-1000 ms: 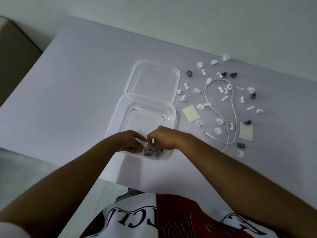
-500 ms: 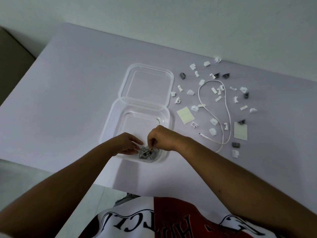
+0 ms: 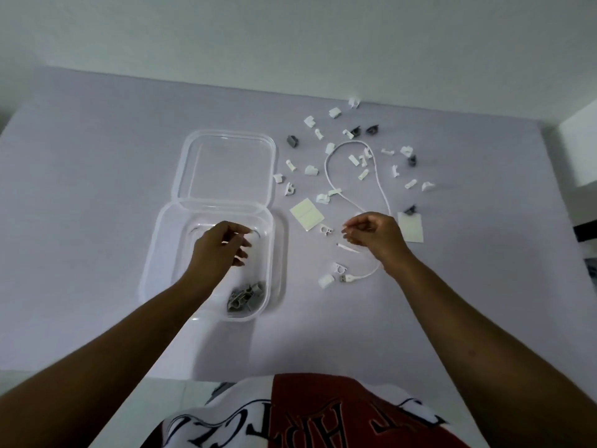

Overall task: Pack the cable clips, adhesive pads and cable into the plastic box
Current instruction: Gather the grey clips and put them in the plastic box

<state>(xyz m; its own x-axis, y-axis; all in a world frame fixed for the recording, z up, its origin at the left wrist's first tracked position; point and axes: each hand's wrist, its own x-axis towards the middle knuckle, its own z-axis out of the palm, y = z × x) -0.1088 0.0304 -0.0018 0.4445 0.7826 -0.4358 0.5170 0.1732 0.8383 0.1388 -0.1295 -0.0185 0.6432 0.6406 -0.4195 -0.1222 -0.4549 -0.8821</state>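
Observation:
The clear plastic box (image 3: pixel 155 253) lies open on the table, its hinged lid (image 3: pixel 226 166) flat behind it. A small heap of grey cable clips (image 3: pixel 247 295) sits in the box's near right corner. My left hand (image 3: pixel 219 250) hovers over the box, fingers loosely apart, holding nothing. My right hand (image 3: pixel 371 236) is to the right of the box over the white cable (image 3: pixel 376 176), fingers curled but apart, nothing visibly in them. White and grey clips (image 3: pixel 311 170) lie scattered around the cable. Two adhesive pads (image 3: pixel 307 212) (image 3: pixel 410 227) lie flat nearby.
The table (image 3: pixel 80 205) is pale lilac and its near edge runs just in front of my body. The cable's USB plug (image 3: pixel 347 279) lies near my right wrist. A white wall stands behind the table; a white object (image 3: pixel 581 150) sits at the far right.
Both hands have left the grey clips in the box's near corner. My left hand rose over the box's middle; my right hand moved right, out of the box, over the cable.

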